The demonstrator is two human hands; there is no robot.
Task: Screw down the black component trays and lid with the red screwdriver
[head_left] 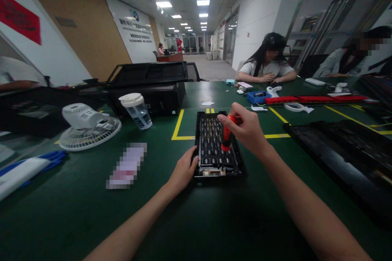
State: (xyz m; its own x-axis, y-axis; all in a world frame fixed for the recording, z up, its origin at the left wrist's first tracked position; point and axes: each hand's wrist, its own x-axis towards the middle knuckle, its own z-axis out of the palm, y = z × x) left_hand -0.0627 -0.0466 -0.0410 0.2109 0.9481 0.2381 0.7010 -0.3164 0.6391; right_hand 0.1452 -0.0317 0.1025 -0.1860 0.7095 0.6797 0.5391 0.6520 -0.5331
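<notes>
In the head view a black rectangular plastic housing [211,159] with rows of dark rounded pockets lies flat on the green tabletop in front of me. A small pale brown strip, perhaps a circuit board [214,173], sits along its near edge. My left hand [185,165] grips the housing's left edge near the front corner. A red and black screwdriver [227,132] stands nearly upright in my right hand [245,124], closed round the top of its handle. Its shaft points down to the housing's near right part; the tip is too dark to make out.
Left are a lidded plastic cup [137,111], a white fan [90,128] and a blurred phone-shaped object [128,166]. Behind stands a large black case [147,94]. To the right lie long black panels [339,155] and a blue bin [257,97]. Other people sit across the table.
</notes>
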